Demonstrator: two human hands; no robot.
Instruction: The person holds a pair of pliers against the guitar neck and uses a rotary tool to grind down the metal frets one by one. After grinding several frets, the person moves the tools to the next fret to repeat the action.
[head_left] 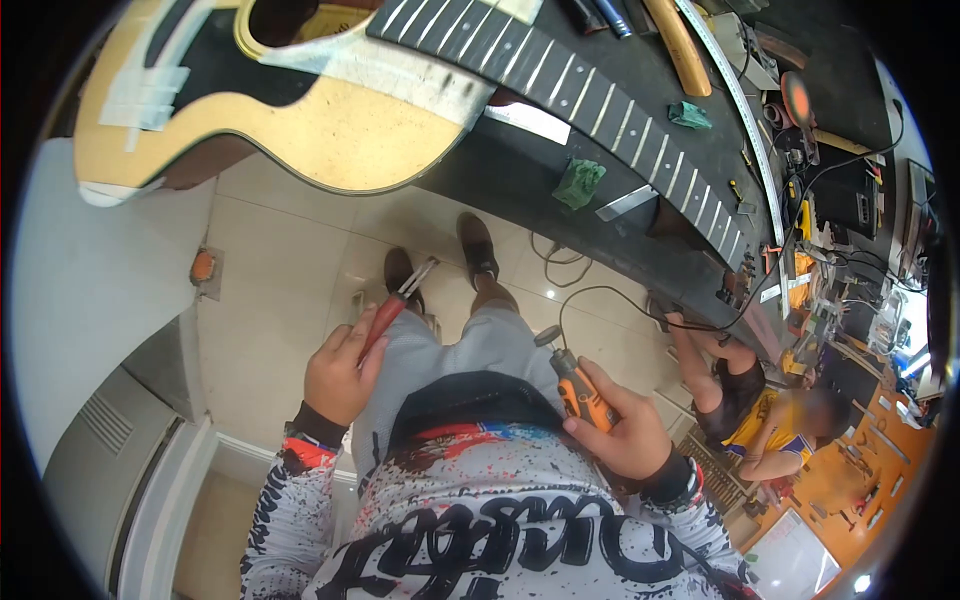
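Note:
My left hand [343, 372] is closed round the red handle of a tool [383, 325], whose metal end points up and away from me. In my right hand [627, 425] is an orange and black rotary tool [581, 391] with a round disc [547, 336] at its tip and a cable running from it. Both hands are apart, above my lap. Beyond them an acoustic guitar [370, 135] lies at the bench edge, its fretted neck [600, 108] reaching right. Strips of tape [150, 97] cover part of its body.
Green crumpled pieces [579, 184], a wooden handle [677, 45] and a long metal ruler [741, 100] lie on the dark bench [640, 75]. The cable [640, 298] runs toward cluttered tools at right. Another person [765, 430] sits at lower right, near an orange-brown worktop [880, 440].

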